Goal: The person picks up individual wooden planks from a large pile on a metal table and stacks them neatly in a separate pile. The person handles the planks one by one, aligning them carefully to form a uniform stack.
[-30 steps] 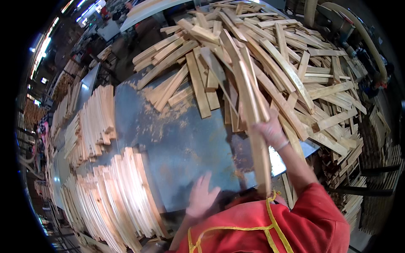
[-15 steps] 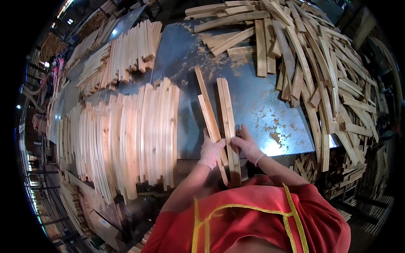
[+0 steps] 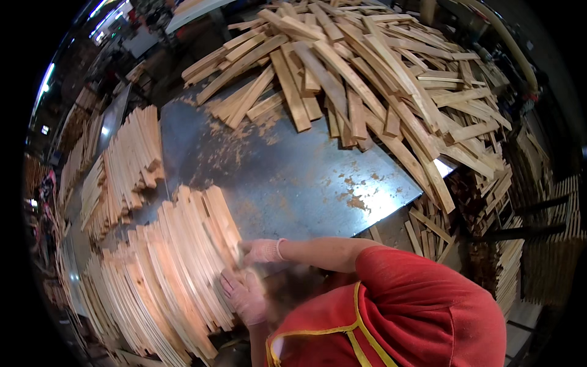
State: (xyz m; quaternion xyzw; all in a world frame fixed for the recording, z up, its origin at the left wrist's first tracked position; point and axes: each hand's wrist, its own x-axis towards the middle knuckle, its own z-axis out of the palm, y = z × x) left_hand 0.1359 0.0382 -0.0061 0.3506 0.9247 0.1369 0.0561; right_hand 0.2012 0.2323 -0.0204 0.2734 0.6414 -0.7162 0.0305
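Pale wooden strips (image 3: 222, 215) lean at the right end of a long row of upright-edged strips (image 3: 160, 260). My gloved right hand (image 3: 263, 251) grips their right side, its fingertips partly smeared by motion. Lower down, my gloved left hand (image 3: 246, 298) is closed about their near end, with fingers laid over the wood. Both hands are close together, the right one farther from me. Exactly how many strips they hold is hidden.
The metal table (image 3: 293, 205) carries scattered wood shavings. A big jumbled heap of wooden pieces (image 3: 367, 79) covers its far and right side, some jutting past the edge. Another row of strips (image 3: 125, 165) lies at the far left. Stacked wood (image 3: 547, 244) stands at right.
Both hands have moved left with the strips, from over the middle of the table to the row's right end. My body and view have turned, and the separate pairs are now against the row.
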